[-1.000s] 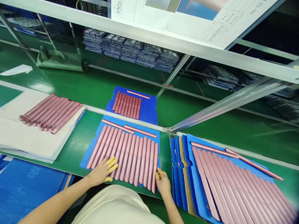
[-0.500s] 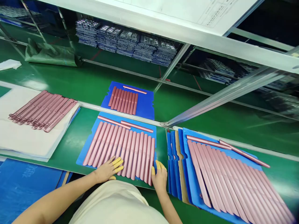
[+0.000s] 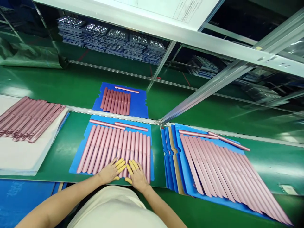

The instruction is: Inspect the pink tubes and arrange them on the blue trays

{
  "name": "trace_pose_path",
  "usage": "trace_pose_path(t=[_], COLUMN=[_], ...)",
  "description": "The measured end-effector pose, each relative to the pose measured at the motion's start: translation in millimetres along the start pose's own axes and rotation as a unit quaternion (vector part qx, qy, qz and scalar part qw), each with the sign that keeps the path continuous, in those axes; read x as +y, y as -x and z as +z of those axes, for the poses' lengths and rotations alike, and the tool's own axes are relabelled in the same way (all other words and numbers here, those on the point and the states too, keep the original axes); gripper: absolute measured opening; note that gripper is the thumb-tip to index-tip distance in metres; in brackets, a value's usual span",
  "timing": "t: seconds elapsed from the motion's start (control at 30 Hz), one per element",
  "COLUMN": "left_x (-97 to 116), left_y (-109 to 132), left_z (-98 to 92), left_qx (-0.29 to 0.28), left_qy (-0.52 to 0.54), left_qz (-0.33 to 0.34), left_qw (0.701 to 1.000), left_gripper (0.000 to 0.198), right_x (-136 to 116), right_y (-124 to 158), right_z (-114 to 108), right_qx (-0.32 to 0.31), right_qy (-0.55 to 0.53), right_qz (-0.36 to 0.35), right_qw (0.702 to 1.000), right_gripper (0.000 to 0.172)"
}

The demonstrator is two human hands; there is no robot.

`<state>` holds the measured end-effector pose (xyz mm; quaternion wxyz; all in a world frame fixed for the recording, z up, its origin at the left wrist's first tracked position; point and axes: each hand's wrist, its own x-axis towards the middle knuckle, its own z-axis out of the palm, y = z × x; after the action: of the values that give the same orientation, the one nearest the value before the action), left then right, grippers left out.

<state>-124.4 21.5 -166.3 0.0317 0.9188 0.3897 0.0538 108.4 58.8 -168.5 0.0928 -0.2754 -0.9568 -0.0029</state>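
Observation:
My left hand [image 3: 109, 171] and my right hand [image 3: 137, 177], both with yellow finger cots, rest side by side on the near ends of a row of pink cylindrical rods [image 3: 118, 145]. Neither hand visibly grips anything. The rods lie close together on a blue plastic tray [image 3: 151, 158]. Across the tray's far end lie two loose pink rods [image 3: 106, 124] [image 3: 131, 126]. The near ends of some rods are hidden under my fingers.
A blue tray of pink rods [image 3: 140, 107] lies beyond the rail. Stacked blue trays with long pink rods [image 3: 213, 167] lie right, and flat pink parts [image 3: 30, 118] lie on a white sheet [image 3: 23, 158] left. A metal rail [image 3: 111, 113] crosses the green bench.
My right hand has moved left along the rod ends and now sits next to my left hand. The view has shifted, so everything appears further left and higher up.

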Motion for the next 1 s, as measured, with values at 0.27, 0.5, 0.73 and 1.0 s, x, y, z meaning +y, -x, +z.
trace_pose_path(t=[0.27,0.5,0.73,1.0], left_x=[-10.7,-27.4,-84.9,-156.4], left_y=[38.1,52.7,91.5,105.5], left_z=[-15.1,-17.9,-29.8,-31.3], left_qx=[0.032,0.022,0.106,0.065], left_qy=[-0.023,0.057,0.061,0.156], left_qz=[-0.006,-0.076,-0.490,-0.685], left_qw=[0.999,0.995,0.863,0.709], left_gripper=[0.071,0.066,0.054,0.042], right_x=[1.7,24.6,85.6,104.1], right_y=[3.1,37.9,49.0,42.2], right_z=[-11.6,-15.3,-0.6,6.6], right_qx=[0.020,0.047,0.106,0.083], right_qy=[0.018,-0.027,-0.199,-0.312], right_qz=[0.000,0.098,0.529,0.601], right_qw=[1.000,0.994,0.818,0.731], right_gripper=[0.062,0.052,0.060,0.049])
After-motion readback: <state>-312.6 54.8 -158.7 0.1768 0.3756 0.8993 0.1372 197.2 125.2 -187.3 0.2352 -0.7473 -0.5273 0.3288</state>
